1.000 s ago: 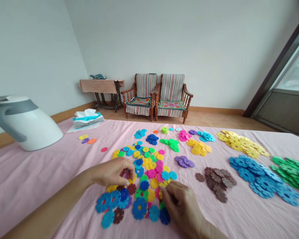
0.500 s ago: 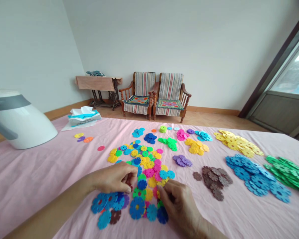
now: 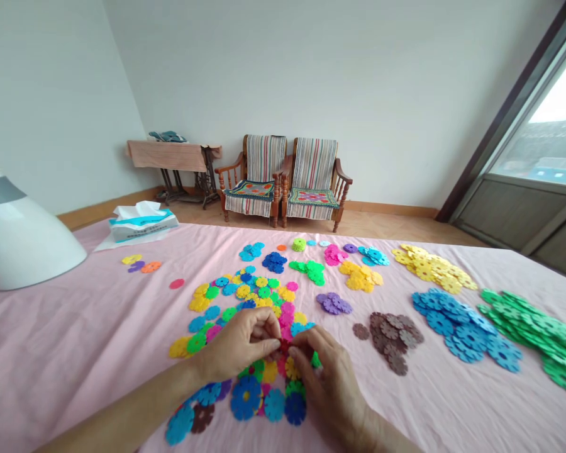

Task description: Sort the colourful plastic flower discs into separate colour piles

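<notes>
A mixed heap of interlocking plastic snowflake discs (image 3: 264, 292) spreads over the pink-covered table (image 3: 113, 340), and both hands work above its nearer half. The left hand (image 3: 243, 340) has its thumb and fingers pinched on a dark red snowflake disc (image 3: 285, 345), over the middle of the heap. The right hand (image 3: 332, 380) sits at the heap's right side, fingertips bent in toward the same disc; whether they grip it I cannot tell.

Just right of the heap lie purple discs (image 3: 334, 303) and, past them, brown discs (image 3: 393, 340); farther right from it come blue discs (image 3: 466, 327) and green discs (image 3: 532, 333). Behind it are dark blue discs (image 3: 274, 262). Left of it lies a single coral disc (image 3: 177, 284), with a tissue pack (image 3: 144, 225) and a white jug (image 3: 28, 245) farther out.
</notes>
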The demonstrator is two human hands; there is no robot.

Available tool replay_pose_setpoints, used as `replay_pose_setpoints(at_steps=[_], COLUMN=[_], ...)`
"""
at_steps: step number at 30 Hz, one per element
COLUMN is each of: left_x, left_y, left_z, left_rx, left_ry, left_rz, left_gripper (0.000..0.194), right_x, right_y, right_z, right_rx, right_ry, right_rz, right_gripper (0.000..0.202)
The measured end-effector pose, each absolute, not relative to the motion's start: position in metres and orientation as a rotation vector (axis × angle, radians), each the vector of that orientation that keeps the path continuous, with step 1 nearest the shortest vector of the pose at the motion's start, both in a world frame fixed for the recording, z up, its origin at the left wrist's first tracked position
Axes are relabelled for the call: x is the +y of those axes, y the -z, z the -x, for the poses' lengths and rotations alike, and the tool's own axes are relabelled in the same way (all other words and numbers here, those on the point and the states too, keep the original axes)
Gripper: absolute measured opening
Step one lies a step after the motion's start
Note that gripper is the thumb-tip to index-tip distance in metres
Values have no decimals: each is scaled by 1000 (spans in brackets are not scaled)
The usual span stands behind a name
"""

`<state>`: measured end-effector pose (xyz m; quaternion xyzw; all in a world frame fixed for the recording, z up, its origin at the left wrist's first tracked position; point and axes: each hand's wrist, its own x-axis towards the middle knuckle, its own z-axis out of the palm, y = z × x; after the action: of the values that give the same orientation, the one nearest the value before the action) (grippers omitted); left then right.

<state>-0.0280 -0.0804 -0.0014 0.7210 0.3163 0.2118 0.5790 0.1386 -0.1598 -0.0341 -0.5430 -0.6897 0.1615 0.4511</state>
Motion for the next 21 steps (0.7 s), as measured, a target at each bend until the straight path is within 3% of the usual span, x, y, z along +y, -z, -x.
replay_pose_setpoints(at_steps=[5,12,21], left_x=[-75,-38,-21], left_y=[0,2,9], left_z=[36,69,84], left_rx=[878,1153,1258], left_ry=[-676,-1184,-1330], left_rz=[-1849,-1848,-1735], left_gripper=[15,18,24], right_x=[-155,-139,-137], right_y=[13,-8,-8], right_z=[-159,-249,-267], right_rx=[-1769,-1783,-1913], right_ry=[-284,-295,-192], right_rz=[1456,2000,2185], right_gripper=[18,22,18])
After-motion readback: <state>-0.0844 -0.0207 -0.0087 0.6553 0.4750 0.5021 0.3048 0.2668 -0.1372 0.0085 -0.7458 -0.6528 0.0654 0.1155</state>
